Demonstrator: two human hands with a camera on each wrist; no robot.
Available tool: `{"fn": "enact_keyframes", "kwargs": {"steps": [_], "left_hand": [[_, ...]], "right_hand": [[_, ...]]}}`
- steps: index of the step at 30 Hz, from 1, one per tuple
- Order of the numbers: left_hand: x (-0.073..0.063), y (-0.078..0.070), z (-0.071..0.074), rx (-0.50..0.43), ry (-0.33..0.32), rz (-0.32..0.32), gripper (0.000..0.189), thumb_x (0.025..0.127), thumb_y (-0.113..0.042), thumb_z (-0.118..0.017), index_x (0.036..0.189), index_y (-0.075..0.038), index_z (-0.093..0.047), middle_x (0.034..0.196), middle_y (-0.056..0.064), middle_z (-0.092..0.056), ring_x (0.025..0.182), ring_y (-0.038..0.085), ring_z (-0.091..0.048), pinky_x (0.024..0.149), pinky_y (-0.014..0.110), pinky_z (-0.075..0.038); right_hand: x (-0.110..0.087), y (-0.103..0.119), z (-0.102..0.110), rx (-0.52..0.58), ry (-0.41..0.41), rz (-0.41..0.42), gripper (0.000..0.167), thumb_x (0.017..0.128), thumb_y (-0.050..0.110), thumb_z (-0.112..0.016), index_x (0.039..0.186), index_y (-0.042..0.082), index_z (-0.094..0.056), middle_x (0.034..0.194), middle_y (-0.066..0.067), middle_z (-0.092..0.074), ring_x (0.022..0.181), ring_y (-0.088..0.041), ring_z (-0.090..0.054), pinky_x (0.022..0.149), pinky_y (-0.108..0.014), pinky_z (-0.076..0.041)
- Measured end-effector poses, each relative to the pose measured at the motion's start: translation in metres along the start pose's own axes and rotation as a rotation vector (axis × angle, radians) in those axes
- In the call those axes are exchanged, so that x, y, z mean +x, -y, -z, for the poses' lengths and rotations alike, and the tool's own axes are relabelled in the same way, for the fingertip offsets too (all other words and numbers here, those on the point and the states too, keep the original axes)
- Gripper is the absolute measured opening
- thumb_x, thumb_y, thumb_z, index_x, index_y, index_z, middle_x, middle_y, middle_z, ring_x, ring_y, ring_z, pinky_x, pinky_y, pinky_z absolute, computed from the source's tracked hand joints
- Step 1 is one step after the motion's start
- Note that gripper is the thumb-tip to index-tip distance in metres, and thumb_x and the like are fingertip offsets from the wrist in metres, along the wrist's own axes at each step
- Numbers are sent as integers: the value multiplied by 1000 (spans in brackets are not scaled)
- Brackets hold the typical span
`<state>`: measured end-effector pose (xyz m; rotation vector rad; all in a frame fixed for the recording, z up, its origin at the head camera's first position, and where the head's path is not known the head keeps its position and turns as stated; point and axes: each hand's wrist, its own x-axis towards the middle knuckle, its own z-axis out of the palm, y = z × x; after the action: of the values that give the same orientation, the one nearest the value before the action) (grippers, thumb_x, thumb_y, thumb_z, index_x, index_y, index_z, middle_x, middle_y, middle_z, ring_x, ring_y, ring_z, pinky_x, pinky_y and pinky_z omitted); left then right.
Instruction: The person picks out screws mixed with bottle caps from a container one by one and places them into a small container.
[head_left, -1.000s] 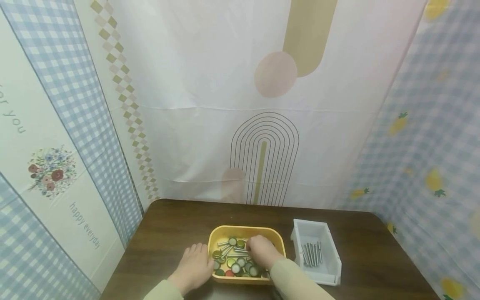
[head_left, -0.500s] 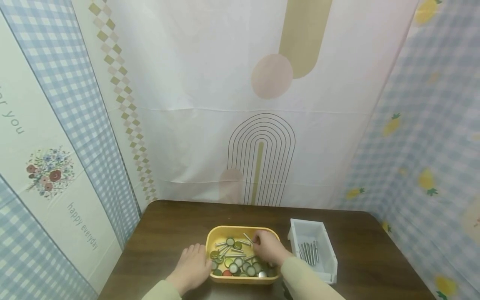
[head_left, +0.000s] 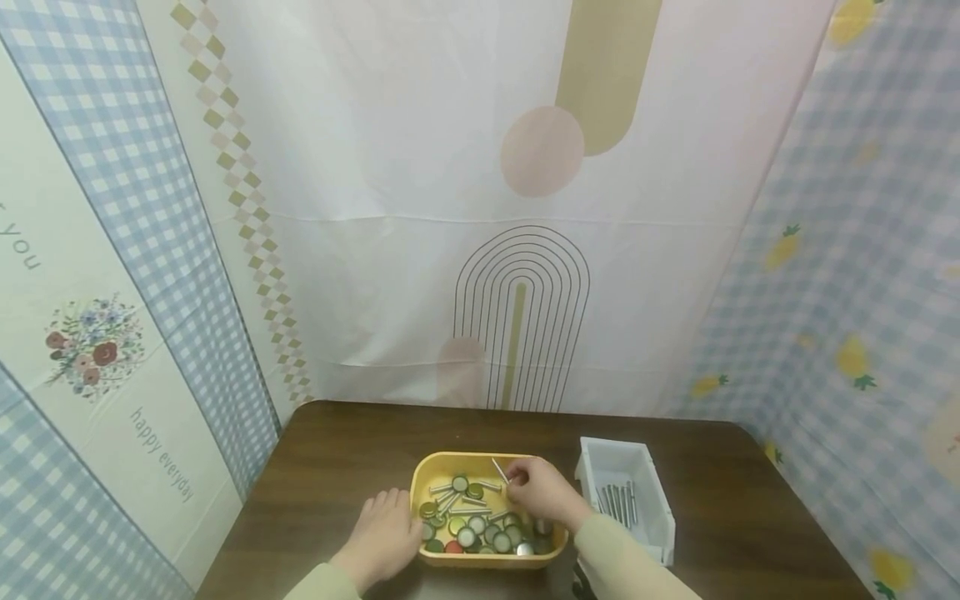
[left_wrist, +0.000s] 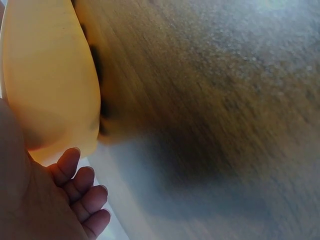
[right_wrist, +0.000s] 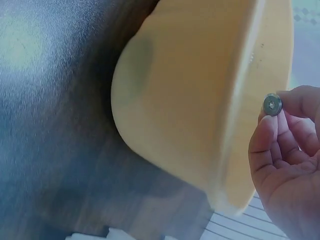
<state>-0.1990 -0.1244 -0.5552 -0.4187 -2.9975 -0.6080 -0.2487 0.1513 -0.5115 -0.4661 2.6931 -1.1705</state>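
My right hand (head_left: 547,492) is over the right part of a yellow plastic bin (head_left: 491,562), pinching a silver bolt (head_left: 500,470) between thumb and fingertips. The bolt's shank points up and left; in the right wrist view its round head (right_wrist: 272,104) shows a socket. Against the bin's left side rests my left hand (head_left: 384,533), fingers extended; the left wrist view has them loosely bent beside the bin wall (left_wrist: 55,80). Inside the bin lie mixed bottle caps (head_left: 477,524) and several loose bolts (head_left: 471,511).
To the right stands a white open-front bin (head_left: 660,518) with several bolts (head_left: 619,505) lying side by side. Both bins sit on a dark wooden table (head_left: 345,450). Patterned cloths (head_left: 375,275) hang behind the table and at both sides.
My right hand has risen from among the caps and bolts, bringing up one bolt, and has shifted slightly right. My left hand keeps its place at the bin's side.
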Motion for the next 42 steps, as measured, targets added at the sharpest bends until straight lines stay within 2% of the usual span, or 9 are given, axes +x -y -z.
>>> {"fn": "enact_keyframes", "kwargs": {"steps": [5,12,24,28,36,42], "left_hand": [[-1,-1,0,1,-6,-2,24,89,-27,-53,94,-4,-53,81,2,-42,83,22,-43,82,48,-35],[-1,0,1,0,-5,1,24,88,-26,-53,96,-4,-53,83,3,-43,84,22,-44,83,49,-36],[-1,-3,2,-1,-7,2,22,89,-26,-53,94,-4,-52,82,3,-42,83,22,-43,83,49,-36],[0,-3,3,1,-2,4,23,89,-27,-54,94,-5,-52,82,3,-42,84,22,-44,83,49,-36],[0,-3,3,-2,14,7,22,89,-27,-54,93,-5,-52,81,2,-41,81,21,-42,82,48,-36],[0,-2,2,0,8,8,21,89,-27,-54,91,-6,-51,80,2,-40,80,20,-40,80,46,-35]], "right_hand": [[-5,-2,10,32,-1,-65,20,82,9,-69,100,0,-65,83,-4,-63,73,-16,-58,65,-34,-49],[-10,-9,22,69,-44,-70,19,85,9,-66,100,-2,-65,82,-1,-62,75,-17,-59,66,-32,-51],[-22,-24,49,155,-155,-129,17,91,14,-64,103,2,-64,89,-7,-64,81,-21,-61,70,-37,-52],[-28,-31,59,186,-211,-141,19,90,12,-64,104,-1,-63,88,-9,-65,81,-25,-63,72,-40,-53],[-39,-40,77,152,-317,-198,20,91,11,-64,106,-2,-63,90,-8,-67,82,-24,-63,68,-32,-51],[-44,-53,86,86,-356,-246,26,90,15,-65,110,-1,-65,94,-7,-69,81,-18,-63,71,-33,-52]]}}
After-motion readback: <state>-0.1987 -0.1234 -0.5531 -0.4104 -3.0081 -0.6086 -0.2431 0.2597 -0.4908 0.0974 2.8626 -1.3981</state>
